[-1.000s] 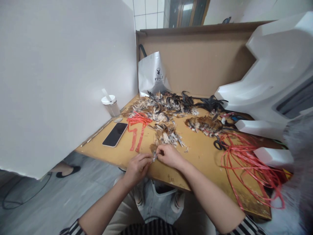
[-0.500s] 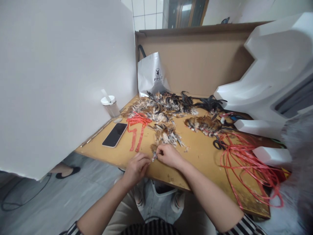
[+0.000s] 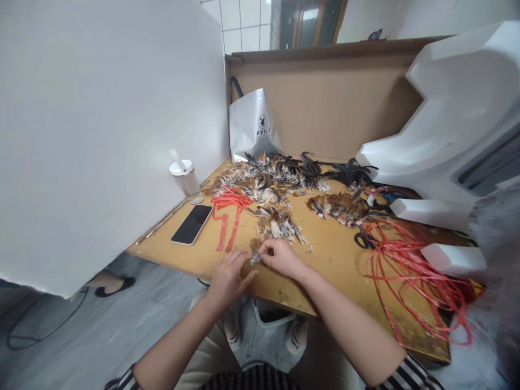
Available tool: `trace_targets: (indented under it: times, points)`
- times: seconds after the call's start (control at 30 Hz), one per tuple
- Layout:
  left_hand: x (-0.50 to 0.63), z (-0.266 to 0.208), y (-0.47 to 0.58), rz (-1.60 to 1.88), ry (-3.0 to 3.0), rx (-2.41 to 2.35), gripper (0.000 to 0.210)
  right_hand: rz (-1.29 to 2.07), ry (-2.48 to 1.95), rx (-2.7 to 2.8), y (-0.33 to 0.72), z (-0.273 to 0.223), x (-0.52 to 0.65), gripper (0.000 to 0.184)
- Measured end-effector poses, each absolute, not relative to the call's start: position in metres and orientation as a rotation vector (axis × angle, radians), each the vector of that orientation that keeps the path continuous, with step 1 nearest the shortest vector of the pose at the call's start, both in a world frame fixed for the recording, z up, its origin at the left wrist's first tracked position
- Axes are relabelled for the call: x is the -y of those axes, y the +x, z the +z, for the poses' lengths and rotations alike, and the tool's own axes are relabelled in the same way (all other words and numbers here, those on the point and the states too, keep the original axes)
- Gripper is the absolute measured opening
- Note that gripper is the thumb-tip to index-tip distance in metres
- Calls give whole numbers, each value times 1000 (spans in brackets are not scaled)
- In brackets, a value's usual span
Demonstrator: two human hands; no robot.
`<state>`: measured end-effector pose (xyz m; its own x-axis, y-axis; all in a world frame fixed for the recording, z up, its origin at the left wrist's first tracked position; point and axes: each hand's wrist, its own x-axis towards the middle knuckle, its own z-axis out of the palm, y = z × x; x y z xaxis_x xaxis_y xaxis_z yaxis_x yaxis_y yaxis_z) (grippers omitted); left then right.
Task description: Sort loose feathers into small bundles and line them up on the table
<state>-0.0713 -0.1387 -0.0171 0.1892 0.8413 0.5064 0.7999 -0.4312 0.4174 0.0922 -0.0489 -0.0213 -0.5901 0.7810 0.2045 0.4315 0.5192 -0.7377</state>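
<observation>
Your left hand [image 3: 228, 275]: thumb spread from fingers, fingertips beside small feather bundle [image 3: 255, 259]; contact unclear. Your right hand [image 3: 283, 257]: fingers pinch bundle near front edge of desk [image 3: 333, 257]. Just beyond: feather clump [image 3: 278, 223]; phone [image 3: 192, 225] to its left. Farther: feather heap [image 3: 268, 176], silver bag [image 3: 249, 127].

Your sleeve [image 3: 410, 374] cuffs: blk/wht stripes. Phone [image 3: 192, 225]: blk screen. R of phone: red strips [image 3: 231, 199], brn/wht feathers [image 3: 278, 223]; beyond, silver bag [image 3: 248, 127].

A phone [image 3: 192, 225] lies flat — lidded cup [image 3: 189, 184] just behind.
</observation>
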Motion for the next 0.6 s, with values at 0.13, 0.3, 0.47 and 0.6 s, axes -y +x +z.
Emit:
trace_targets:
  times: [0.13,0.3,0.47,0.6]
  points:
    - [131,-18,-66,1056,2389,-1659,16,1007,-938,2149,91,-22,50,12]
    - [124,-13,-70,1322,2044,-1577,13,1106,-921,1860,95,-7,48,14]
    - [105,3,-72,1716,942,-1368,18,1138,-900,1302,108,15,41,18]
    - [79,18,-53,1656,414,-867,12,1302,-867,1236,109,17,38,19]
